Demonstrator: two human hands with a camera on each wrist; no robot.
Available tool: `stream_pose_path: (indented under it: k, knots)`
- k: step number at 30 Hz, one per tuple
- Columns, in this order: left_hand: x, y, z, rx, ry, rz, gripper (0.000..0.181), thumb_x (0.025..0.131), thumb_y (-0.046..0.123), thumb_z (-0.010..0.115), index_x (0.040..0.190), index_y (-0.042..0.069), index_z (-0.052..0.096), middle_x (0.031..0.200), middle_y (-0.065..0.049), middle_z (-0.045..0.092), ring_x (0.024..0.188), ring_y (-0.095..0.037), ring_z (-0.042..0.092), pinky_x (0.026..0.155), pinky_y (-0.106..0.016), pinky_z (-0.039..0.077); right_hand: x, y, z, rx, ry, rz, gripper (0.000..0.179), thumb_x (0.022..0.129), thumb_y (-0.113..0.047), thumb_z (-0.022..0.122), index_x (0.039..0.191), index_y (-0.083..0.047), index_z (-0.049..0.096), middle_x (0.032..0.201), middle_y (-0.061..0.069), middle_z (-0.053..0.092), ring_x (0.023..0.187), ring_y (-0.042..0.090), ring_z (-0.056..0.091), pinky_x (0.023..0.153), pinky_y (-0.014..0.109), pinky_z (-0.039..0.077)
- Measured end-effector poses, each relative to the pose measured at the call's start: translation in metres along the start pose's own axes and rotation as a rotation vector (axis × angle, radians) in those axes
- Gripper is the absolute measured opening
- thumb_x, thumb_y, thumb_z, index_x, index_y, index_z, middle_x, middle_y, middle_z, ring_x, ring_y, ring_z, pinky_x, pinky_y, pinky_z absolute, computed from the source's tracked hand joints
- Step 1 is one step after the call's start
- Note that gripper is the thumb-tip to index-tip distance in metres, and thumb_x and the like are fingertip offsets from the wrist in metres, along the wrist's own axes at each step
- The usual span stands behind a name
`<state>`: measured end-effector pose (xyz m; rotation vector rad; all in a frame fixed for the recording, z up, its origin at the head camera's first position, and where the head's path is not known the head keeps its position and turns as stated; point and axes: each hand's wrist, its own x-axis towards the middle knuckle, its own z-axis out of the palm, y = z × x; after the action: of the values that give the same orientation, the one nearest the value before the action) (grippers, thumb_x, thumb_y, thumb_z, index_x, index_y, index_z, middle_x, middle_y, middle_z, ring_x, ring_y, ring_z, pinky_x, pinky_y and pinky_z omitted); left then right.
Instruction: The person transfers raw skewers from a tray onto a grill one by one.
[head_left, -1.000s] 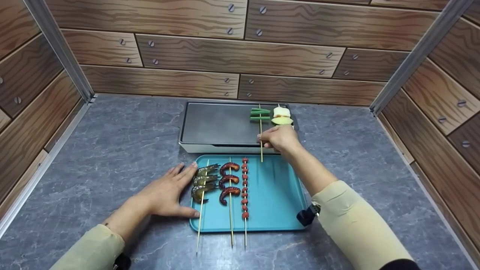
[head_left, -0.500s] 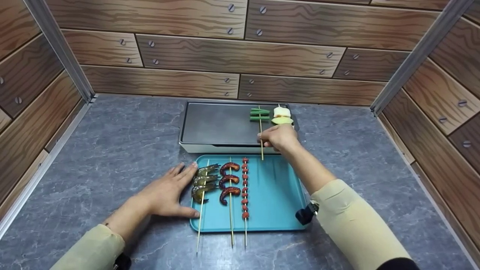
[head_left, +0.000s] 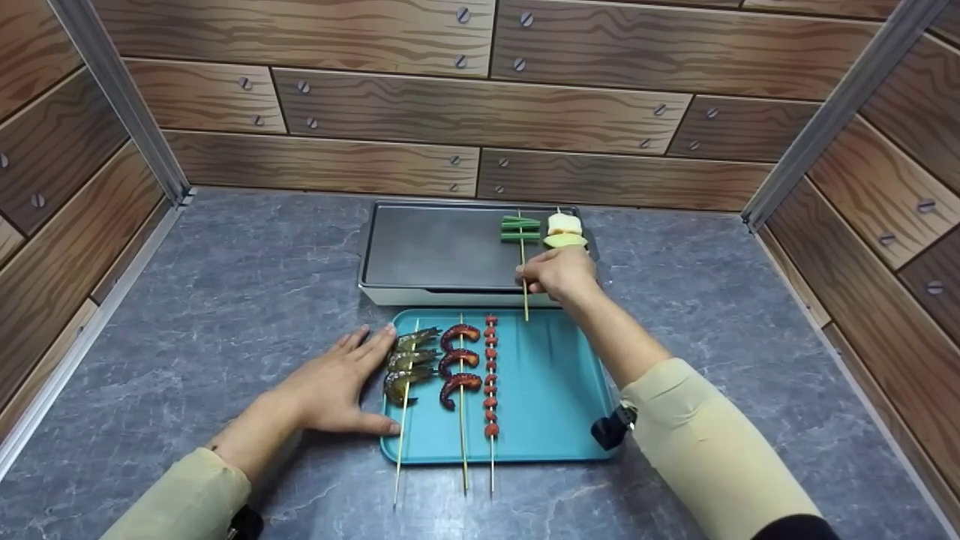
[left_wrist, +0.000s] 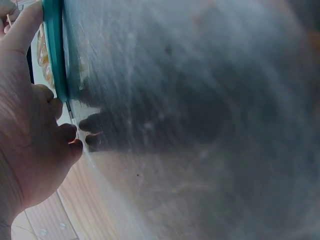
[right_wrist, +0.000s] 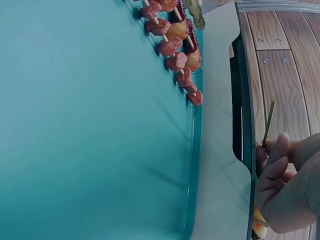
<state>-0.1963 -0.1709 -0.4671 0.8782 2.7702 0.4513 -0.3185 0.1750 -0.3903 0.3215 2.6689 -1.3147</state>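
Note:
My right hand (head_left: 561,274) pinches the stick of a skewer of green stalks (head_left: 520,229) between thumb and fingers. The stalks lie over the right part of a dark griddle (head_left: 435,247), and the stick's near end sticks out past its front edge. Beside it lies a skewer with white and yellow-green pieces (head_left: 564,225), its lower part hidden by that hand. My left hand (head_left: 334,386) rests with spread, straight fingers at the left rim of a teal tray (head_left: 555,390); in the left wrist view its thumb lies along the tray's edge (left_wrist: 55,50).
On the tray's left half lie a prawn skewer (head_left: 409,367), an octopus tentacle skewer (head_left: 459,364) and a skewer of small red meat pieces (head_left: 490,390). Their sticks overhang the tray's front edge. The griddle stands right behind the tray, before a wood-patterned wall (head_left: 480,105).
The near end of the green skewer's stick has shifted slightly right in my right hand's pinch. My left hand stays where it was.

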Motion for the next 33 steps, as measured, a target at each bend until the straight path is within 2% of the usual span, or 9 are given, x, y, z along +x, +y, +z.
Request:
stream_pose_path:
  k: [14,21,29,33]
  knots:
    - [0.0003,0.0004,0.0002,0.006,-0.001,-0.003,0.136,0.078,0.09,0.065,0.17,0.006,0.012,0.177,-0.011,0.011,0.16,-0.047,0.011,0.129,-0.06,0.014,-0.0005,-0.0013,0.0001,-0.003,0.047,0.001,0.021,0.092,-0.019,0.083,0.107,-0.004,0.083,0.062,-0.005,0.069,0.05,0.002,0.06,0.043,0.019,0.038]
    - [0.001,0.0,-0.0003,-0.005,0.009,-0.007,0.136,0.077,0.088,0.067,0.17,0.006,0.013,0.176,-0.011,0.014,0.159,-0.047,0.012,0.129,-0.06,0.015,-0.0006,-0.0017,0.0006,0.004,0.096,-0.008,0.02,0.092,-0.017,0.084,0.107,-0.003,0.083,0.071,-0.001,0.073,0.05,0.001,0.062,0.045,0.017,0.045]
    - [0.0004,0.0001,0.0001,0.0,0.006,-0.011,0.137,0.077,0.09,0.066,0.17,0.006,0.012,0.176,-0.011,0.013,0.159,-0.047,0.012,0.128,-0.06,0.016,-0.0015,-0.0022,0.0009,0.005,0.102,-0.013,0.02,0.093,-0.015,0.083,0.108,-0.002,0.082,0.084,0.006,0.076,0.051,0.002,0.063,0.05,0.017,0.052]
    - [0.0002,0.0004,-0.0002,0.002,0.004,-0.01,0.137,0.077,0.09,0.066,0.17,0.006,0.012,0.176,-0.011,0.013,0.159,-0.047,0.012,0.128,-0.06,0.015,-0.0025,-0.0018,-0.0004,0.01,0.109,-0.016,0.02,0.092,-0.015,0.083,0.108,-0.002,0.083,0.085,0.008,0.077,0.051,0.003,0.064,0.051,0.017,0.052]
